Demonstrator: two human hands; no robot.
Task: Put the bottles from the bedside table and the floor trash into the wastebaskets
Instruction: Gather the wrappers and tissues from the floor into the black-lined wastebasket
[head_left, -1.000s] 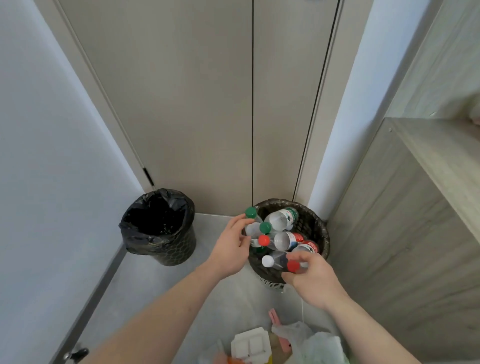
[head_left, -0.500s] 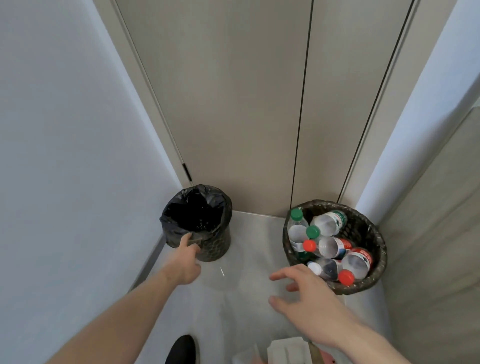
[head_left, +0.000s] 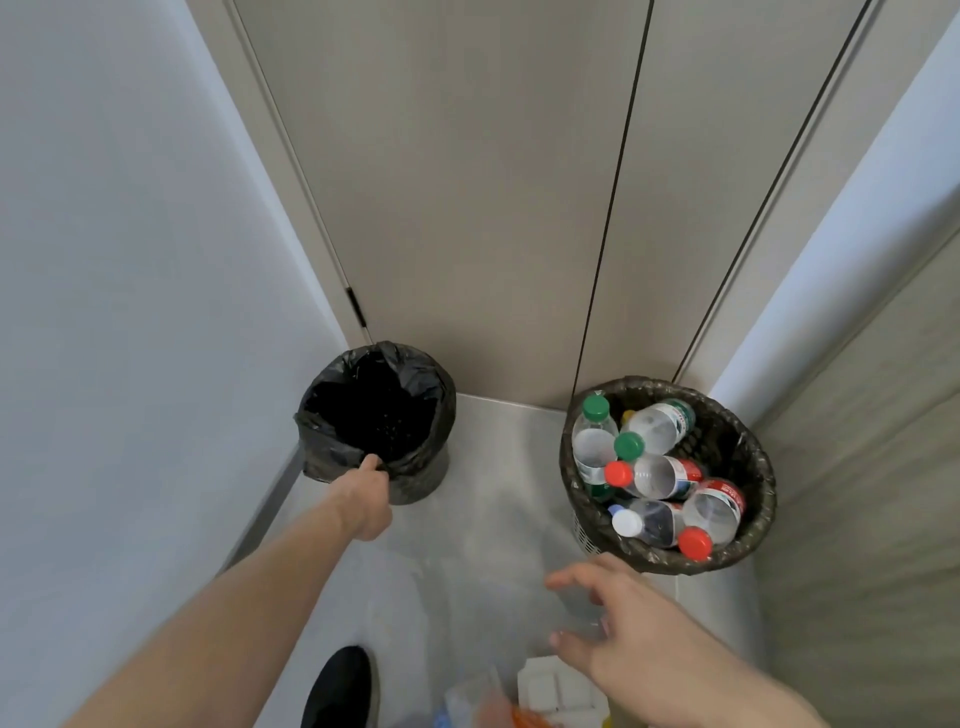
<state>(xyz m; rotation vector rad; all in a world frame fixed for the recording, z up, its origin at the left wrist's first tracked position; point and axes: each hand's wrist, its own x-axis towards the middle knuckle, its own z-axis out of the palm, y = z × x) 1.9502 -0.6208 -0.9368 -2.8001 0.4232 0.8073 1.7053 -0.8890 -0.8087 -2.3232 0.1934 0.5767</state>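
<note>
Two wastebaskets stand on the grey floor against the closet doors. The left wastebasket, lined with a black bag, looks empty inside; my left hand grips its near rim. The right wastebasket holds several clear plastic bottles with green, red and white caps. My right hand hovers with spread fingers over the floor just in front of that basket, holding nothing. Floor trash lies at the bottom edge: a white plastic tray and crumpled wrappers.
A white wall runs along the left. A wood-grain cabinet side stands on the right. Beige closet doors fill the back. A black shoe rests on the floor near the bottom.
Both hands left the bottle basket. My left hand travelled to the black-lined basket and took hold of its rim. My right hand drew back toward the floor trash. The view shifted left.
</note>
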